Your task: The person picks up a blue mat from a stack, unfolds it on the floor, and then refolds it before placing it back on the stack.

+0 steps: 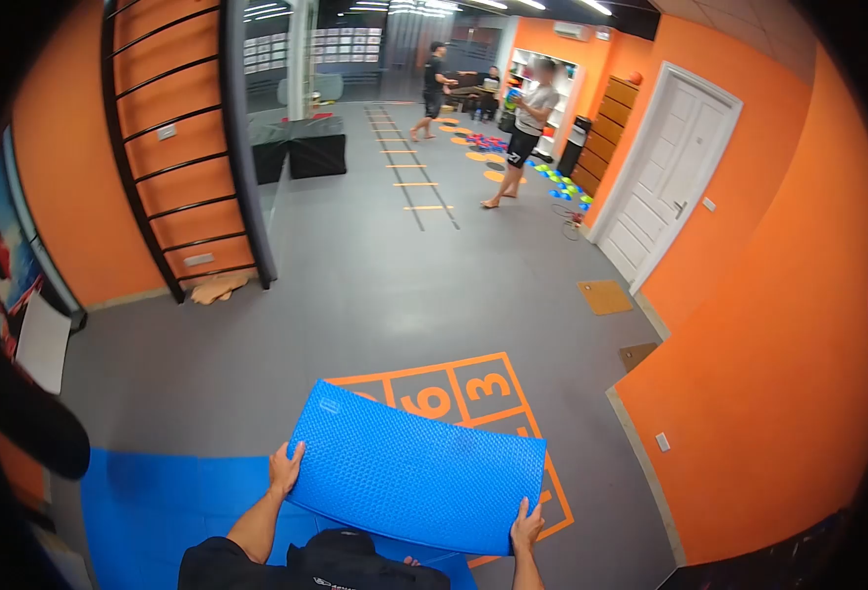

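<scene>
A blue textured foam mat (419,467) is held up in front of my body, slightly tilted and bowed between my hands. My left hand (286,469) grips its left edge, with the thumb on the near face. At the lower right edge, my right hand (526,525) holds the mat the same way. The fingers behind the mat are mostly hidden. Below and to the left, a larger blue mat (159,501) lies flat on the grey floor. The held mat covers part of an orange numbered grid (454,398) marked on the floor.
Ahead, an agility ladder (410,167) lies on the floor; two people (534,118) stand near it, beside coloured discs (560,182). Wall bars (183,147) rise at left. An orange wall (778,393) and a white door (665,172) are at right.
</scene>
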Motion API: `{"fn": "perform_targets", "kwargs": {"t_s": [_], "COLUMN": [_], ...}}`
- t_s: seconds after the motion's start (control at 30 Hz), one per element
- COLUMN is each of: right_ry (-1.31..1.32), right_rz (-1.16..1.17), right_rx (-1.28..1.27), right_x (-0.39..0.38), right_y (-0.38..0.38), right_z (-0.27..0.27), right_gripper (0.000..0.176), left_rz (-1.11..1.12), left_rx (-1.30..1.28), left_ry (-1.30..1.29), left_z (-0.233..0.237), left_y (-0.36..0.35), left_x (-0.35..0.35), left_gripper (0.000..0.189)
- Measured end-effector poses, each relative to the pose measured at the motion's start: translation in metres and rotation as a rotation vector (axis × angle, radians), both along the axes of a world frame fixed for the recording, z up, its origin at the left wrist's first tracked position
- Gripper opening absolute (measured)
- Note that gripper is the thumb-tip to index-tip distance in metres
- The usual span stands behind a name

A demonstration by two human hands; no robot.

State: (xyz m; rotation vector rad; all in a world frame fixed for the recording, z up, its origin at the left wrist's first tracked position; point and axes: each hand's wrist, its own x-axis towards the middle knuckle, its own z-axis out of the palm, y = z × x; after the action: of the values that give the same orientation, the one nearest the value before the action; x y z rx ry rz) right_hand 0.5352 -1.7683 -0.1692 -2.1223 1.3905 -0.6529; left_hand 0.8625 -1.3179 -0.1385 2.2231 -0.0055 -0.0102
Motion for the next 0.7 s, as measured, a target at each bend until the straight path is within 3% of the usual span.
{"fn": "perform_targets", "kwargs": {"t_s": [0.1,0.2,0.4,0.53,0.6,0.7], "right_ry": [-0.057,-0.141,-0.069,-0.064,-0.1,-0.18], "right_rz": [0.144,0.299,0.592,0.87,0.99,1.167], "right_rx": [-0.021,0.001,-0.081,0.025,0.015,-0.002], "right_x": [0.005,0.013,0.055,0.078,0.092,0.108], "right_y": [0.011,0.01,0.066,0.169,0.23,0.337], "right_z": [0.042,0.042,0.04,0.089,0.088,0.088], "right_gripper": [0.046,0.053,0.043,0.045,0.044,0.046], "left_rz": [0.107,0.299,0.499,0.831,0.931,1.099], "left_rx": [-0.053,0.015,-0.039,0.138,0.078,0.037], "left_ry": [0.001,-0.115,0.021,-0.09,-0.066,-0.046], "left_z": [0.028,0.02,0.024,-0.006,0.036,0.051], "left_y": [0.036,0.075,0.183,0.261,0.292,0.351], "left_x": [-0.065,-0.13,-0.255,-0.353,-0.398,-0.468], "left_gripper": [0.047,0.046,0.049,0.051,0.051,0.05]}}
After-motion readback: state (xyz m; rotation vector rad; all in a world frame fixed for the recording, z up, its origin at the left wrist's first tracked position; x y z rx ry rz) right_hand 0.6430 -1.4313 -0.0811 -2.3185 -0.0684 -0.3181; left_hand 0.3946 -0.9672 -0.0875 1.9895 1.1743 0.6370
